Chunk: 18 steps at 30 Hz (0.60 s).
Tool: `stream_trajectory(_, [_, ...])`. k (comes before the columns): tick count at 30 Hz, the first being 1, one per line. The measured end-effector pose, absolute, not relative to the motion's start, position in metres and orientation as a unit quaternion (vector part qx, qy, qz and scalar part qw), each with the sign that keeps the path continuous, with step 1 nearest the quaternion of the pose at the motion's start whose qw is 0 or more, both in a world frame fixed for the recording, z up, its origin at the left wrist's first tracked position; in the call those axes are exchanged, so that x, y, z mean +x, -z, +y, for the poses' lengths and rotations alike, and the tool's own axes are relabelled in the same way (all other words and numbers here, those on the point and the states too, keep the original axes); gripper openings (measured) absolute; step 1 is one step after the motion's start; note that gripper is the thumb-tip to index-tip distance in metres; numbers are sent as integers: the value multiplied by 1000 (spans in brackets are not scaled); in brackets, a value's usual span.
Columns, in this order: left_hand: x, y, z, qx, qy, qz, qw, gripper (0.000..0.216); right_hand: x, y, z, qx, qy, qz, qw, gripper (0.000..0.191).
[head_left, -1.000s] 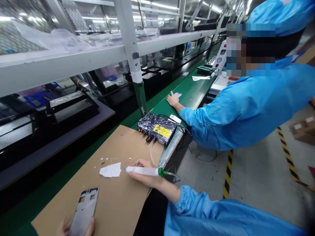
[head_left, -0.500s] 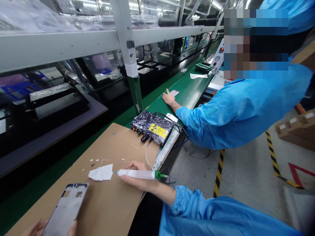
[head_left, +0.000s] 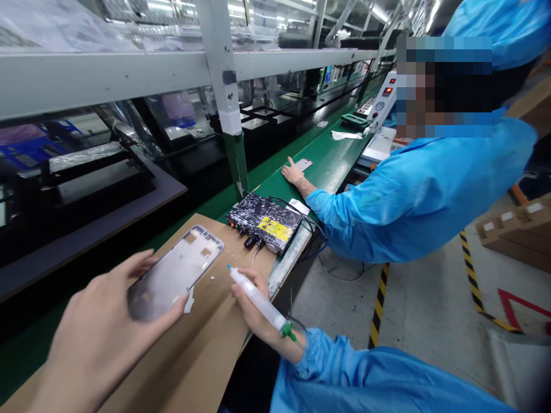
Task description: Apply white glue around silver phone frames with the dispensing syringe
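Note:
My left hand (head_left: pixel 101 321) grips a phone frame (head_left: pixel 172 275) by its long edges, thumb on the near side. The frame is flat and silvery with two cut-outs near its far end, and it is raised above the brown cardboard (head_left: pixel 215 367). Between the fingers of my right hand (head_left: pixel 253 304) is a dispensing syringe (head_left: pixel 260 298), its blue tip pointing up and left, just right of the frame and apart from it. A green cap with a thin tube sits at the syringe's rear. Part of a white paper scrap (head_left: pixel 190 301) shows behind the frame.
A paint-spattered black control box (head_left: pixel 264 221) with a yellow label stands at the cardboard's far end. Beyond it a co-worker in blue (head_left: pixel 413 195) rests a hand (head_left: pixel 295 172) by another phone part on the green bench (head_left: pixel 331 166). A shelf post (head_left: pixel 235 137) rises behind the box.
My left hand has carried the phone frame up and away from me, towards the control box. The syringe has turned so its tip points more upward, and my right hand has shifted slightly right.

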<state>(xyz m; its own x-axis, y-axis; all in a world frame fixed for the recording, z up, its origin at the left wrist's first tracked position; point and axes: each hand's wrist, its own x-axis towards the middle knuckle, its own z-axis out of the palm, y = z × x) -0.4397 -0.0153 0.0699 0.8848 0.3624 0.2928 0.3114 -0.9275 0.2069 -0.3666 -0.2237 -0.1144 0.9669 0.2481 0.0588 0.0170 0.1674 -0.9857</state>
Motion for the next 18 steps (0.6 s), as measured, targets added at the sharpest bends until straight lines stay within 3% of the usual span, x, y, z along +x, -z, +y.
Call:
stream_trajectory(5, [-345, -68, -44, 977, -160, 105, 92, 75, -360, 113, -263, -706, 36, -59, 705, 34])
stream_trajectory(11, [-242, -39, -86, 989, -109, 57, 88, 79, -333, 102, -321, -687, 162, -35, 708, 34])
stream_trajectory(18, [-174, -38, -112, 984, -107, 79, 121, 81, -339, 119, -351, -711, 133, -24, 690, 36])
